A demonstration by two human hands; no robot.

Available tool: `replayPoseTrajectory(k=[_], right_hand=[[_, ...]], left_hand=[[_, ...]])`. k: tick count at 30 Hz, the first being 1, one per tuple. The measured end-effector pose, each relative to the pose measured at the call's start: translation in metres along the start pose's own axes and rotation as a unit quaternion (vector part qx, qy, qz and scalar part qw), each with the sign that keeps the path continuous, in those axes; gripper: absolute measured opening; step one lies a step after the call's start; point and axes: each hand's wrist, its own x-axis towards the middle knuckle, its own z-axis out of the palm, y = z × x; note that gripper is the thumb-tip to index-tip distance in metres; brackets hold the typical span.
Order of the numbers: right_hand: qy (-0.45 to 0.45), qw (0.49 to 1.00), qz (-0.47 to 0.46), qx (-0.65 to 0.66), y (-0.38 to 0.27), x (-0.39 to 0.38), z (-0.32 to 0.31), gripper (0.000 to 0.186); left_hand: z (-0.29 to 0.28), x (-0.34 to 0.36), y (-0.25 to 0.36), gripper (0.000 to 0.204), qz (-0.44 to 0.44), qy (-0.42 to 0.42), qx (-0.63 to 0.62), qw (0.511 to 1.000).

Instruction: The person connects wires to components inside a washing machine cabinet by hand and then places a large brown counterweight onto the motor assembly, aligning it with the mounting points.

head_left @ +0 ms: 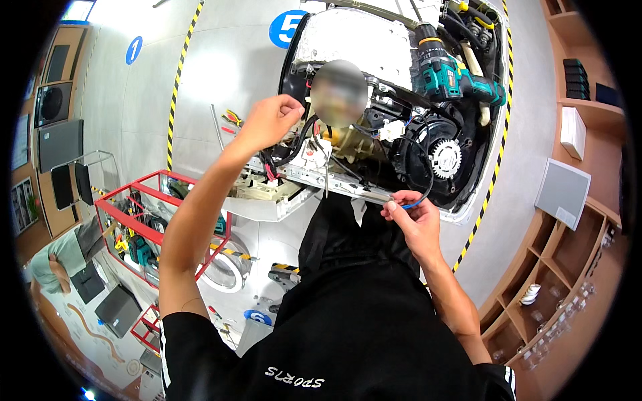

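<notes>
In front of me an opened white appliance (361,43) shows its wiring and inner parts; it looks like a washing machine. My left hand (271,121) is raised over its left side, fingers curled together; whatever they hold, if anything, I cannot make out. At the near edge, the thumb and fingers of my right hand (416,224) pinch a blue wire (416,202). A dark cable curves up from there past a white toothed wheel (446,158) in a black housing (411,160). A white connector (392,130) sits amid the wiring. A round blur hides part of the middle.
A teal cordless drill (445,77) lies on the appliance's far right. Left stands a red-framed tool cart (134,217); pliers (232,118) rest on the floor beyond it. Striped tape (177,87) marks the floor. Wooden shelves (535,260) line the right.
</notes>
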Motion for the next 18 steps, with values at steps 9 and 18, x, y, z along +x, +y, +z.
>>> replayPoseTrajectory(k=[9,18], right_hand=[[0.02,1.0,0.008,-0.001,-0.006,-0.008,-0.004,0.019],[0.007,1.0,-0.005,-0.001,-0.005,0.003,-0.006,0.02]], left_hand=[[0.005,0.015,-0.017,0.016,-0.105,-0.253,-0.355,0.894],[-0.019,0.025,-0.004,0.019,-0.057,-0.164,-0.168,0.97]])
